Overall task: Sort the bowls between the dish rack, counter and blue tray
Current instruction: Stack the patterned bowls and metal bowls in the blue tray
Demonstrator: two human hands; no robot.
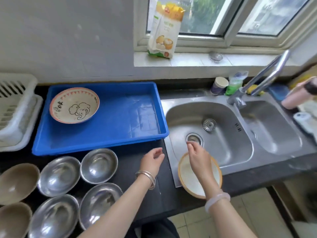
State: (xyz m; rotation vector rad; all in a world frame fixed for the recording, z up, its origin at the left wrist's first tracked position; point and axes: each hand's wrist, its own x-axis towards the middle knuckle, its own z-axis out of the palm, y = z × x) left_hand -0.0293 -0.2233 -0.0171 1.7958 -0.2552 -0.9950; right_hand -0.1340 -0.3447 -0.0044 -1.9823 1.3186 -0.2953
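A blue tray on the dark counter holds one cartoon-printed bowl in its back left corner. In front of the tray stand several steel bowls and two brown bowls on the counter. A white bowl with an orange rim sits at the sink's front edge. My right hand hovers over that bowl with loosely curled fingers, holding nothing. Between the steel bowls and the sink, my left hand hangs relaxed and empty above the counter. The white dish rack at the far left shows no bowls.
A double steel sink with a faucet lies to the right. A cup, a green bottle and sponges stand behind it. A flour bag leans on the window sill. Bottles lie at the far right edge.
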